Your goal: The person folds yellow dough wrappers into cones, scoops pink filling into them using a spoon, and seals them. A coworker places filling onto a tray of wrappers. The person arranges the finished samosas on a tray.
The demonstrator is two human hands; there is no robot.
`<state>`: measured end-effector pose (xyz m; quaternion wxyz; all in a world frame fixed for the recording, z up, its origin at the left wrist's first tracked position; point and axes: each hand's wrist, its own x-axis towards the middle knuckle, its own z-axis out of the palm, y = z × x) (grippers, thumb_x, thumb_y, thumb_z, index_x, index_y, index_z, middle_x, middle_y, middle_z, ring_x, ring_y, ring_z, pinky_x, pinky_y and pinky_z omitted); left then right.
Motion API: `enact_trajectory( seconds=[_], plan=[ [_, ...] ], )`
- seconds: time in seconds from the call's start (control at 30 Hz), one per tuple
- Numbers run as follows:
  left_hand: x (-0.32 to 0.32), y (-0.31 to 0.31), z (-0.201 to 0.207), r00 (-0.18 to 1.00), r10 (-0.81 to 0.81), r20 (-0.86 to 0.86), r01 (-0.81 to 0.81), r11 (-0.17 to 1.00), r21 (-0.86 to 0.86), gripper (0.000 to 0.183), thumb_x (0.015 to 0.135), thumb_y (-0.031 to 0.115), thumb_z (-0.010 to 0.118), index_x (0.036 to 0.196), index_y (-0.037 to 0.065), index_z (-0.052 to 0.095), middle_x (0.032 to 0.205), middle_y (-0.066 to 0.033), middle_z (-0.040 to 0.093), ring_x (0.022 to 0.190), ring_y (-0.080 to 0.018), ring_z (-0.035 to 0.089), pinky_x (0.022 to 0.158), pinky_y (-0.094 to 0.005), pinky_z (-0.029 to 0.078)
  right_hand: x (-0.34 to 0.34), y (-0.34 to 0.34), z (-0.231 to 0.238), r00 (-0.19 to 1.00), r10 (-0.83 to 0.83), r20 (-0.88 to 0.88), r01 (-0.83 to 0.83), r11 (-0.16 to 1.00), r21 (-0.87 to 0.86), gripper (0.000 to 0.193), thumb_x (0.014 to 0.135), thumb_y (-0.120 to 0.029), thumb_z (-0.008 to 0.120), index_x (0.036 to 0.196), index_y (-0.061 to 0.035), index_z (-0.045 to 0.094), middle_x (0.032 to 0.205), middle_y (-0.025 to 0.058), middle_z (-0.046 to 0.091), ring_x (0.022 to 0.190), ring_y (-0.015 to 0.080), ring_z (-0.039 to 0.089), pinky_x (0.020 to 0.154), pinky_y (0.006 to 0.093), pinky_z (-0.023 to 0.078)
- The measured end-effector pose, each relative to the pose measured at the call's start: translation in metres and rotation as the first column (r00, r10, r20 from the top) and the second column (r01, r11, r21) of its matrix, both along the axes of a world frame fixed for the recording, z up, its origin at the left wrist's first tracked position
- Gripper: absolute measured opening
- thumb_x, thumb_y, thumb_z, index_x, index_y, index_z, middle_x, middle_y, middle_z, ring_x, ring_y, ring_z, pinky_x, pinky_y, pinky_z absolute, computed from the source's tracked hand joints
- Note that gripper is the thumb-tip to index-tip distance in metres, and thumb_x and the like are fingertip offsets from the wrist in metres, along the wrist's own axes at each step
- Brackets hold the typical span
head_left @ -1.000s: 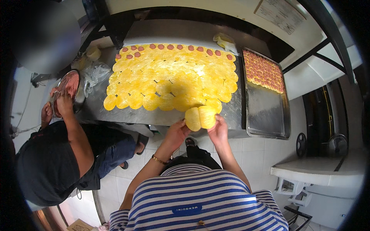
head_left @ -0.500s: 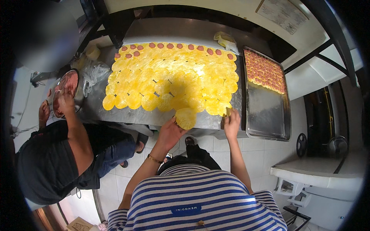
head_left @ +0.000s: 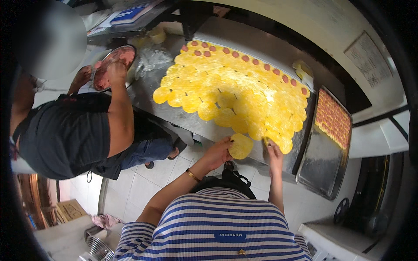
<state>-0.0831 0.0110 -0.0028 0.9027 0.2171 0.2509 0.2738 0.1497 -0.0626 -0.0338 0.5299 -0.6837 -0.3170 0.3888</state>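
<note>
Upright between the fingers of my left hand [head_left: 215,155] is a round yellow dough wrapper [head_left: 241,146], perhaps a small stack; the hand is closed on its left edge. My right hand [head_left: 274,157] is at the near right corner of the laid-out wrappers [head_left: 209,82], its fingertips pinched at the edge of a wrapper [head_left: 283,142]. These wrappers overlap in rows across the metal table [head_left: 148,98]. Pink balls of meat filling [head_left: 235,54] sit on the far row, with a few more at the far left.
At the left a co-worker [head_left: 69,135] has both hands at a metal bowl of pink filling [head_left: 104,71]. A clear plastic bag [head_left: 152,61] lies beside it. To the right stands a metal tray [head_left: 320,167], its far part covered with filled pieces [head_left: 333,117]. A yellow-and-white bag [head_left: 303,73] lies at the back.
The whole view has turned, so the table now slants down to the right and more of the co-worker shows. My left hand still holds its wrapper; my right hand stays at the near right corner.
</note>
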Motion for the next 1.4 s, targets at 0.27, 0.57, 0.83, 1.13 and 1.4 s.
enact_trajectory(
  seconds=[0.27,0.57,0.83,1.13,1.4],
  plan=[
    [-0.004,0.004,0.024,0.971,0.038,-0.237,-0.028,0.999,0.043,0.040,0.094,0.019,0.042,0.131,0.006,0.034,0.124,-0.0105,0.048,0.112,-0.0215,0.051,0.090,-0.0343,0.046,-0.044,0.040,0.022,0.655,0.231,-0.719,-0.169,0.973,0.158,0.027,0.083,-0.003,0.056,0.110,-0.0055,0.053,0.100,0.0031,0.059,0.090,0.0147,0.058,0.074,0.0277,0.049],
    [-0.050,-0.005,0.020,0.874,0.320,-0.366,-0.298,0.947,0.118,0.033,0.094,0.021,0.042,0.124,0.006,0.043,0.121,-0.0114,0.054,0.107,-0.0218,0.055,0.087,-0.0328,0.047,0.167,0.176,0.103,0.773,-0.535,0.340,0.228,0.735,0.638,0.014,0.085,-0.010,0.055,0.095,-0.0035,0.048,0.086,0.0054,0.055,0.076,0.0188,0.050,0.069,0.0313,0.041],
    [-0.068,-0.039,0.020,0.742,0.479,-0.470,-0.539,0.842,0.008,0.031,0.094,0.018,0.041,0.121,0.004,0.044,0.118,-0.0127,0.055,0.105,-0.0226,0.056,0.086,-0.0327,0.048,0.299,0.320,0.057,0.015,-0.259,0.966,-0.077,0.963,0.260,0.040,0.084,-0.018,0.049,0.123,-0.0078,0.047,0.107,0.0194,0.059,0.098,0.0373,0.056,0.100,0.0451,0.031],
    [-0.072,-0.049,0.020,0.674,0.545,-0.499,-0.647,0.761,-0.043,0.030,0.094,0.017,0.040,0.120,0.002,0.045,0.116,-0.0127,0.056,0.103,-0.0220,0.057,0.086,-0.0333,0.049,0.328,0.333,-0.003,0.283,-0.145,0.948,0.079,0.989,0.127,0.036,0.080,-0.033,0.055,0.083,0.0019,0.063,0.088,0.0213,0.063,0.083,0.0379,0.060,0.074,0.0442,0.047],
    [-0.081,-0.057,0.025,0.619,0.598,-0.509,-0.708,0.705,-0.031,0.030,0.093,0.018,0.043,0.118,0.001,0.046,0.115,-0.0111,0.056,0.103,-0.0205,0.056,0.085,-0.0321,0.049,0.225,0.419,0.012,0.703,0.113,0.703,-0.383,0.893,0.239,0.026,0.079,-0.014,0.056,0.103,-0.0075,0.062,0.104,0.0151,0.060,0.093,0.0336,0.058,0.081,0.0407,0.046]
  ],
)
